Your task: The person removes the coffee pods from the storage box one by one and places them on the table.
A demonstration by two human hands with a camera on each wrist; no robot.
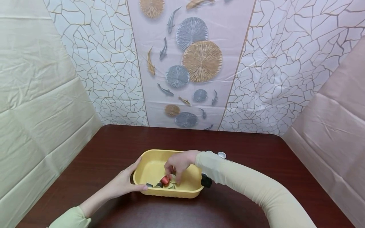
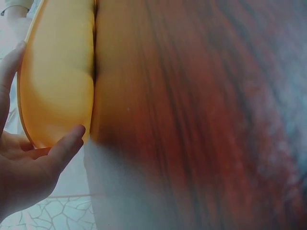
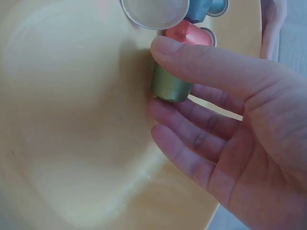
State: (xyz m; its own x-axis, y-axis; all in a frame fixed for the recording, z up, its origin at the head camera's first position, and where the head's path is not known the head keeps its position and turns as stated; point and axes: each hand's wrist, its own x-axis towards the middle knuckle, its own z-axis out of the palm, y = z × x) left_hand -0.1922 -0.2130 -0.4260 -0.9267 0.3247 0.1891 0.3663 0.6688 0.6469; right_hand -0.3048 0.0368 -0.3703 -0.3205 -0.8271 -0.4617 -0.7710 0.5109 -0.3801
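Note:
My left hand holds the left end of a yellow plastic tub, with the thumb at the front rim and the other fingers at the far side. Inside the tub, my right hand pinches a small green coffee capsule between thumb and fingers. Right beside it lies a red capsule. A blue capsule and one with its pale round lid facing up are also close by. Several capsules gather along the tub's front wall; the right hand hides part of them.
The tub stands on a dark red-brown wooden table. Small white round cups sit behind the right forearm, partly hidden by it. A black device is at the right wrist. Patterned cloth hangs behind the table.

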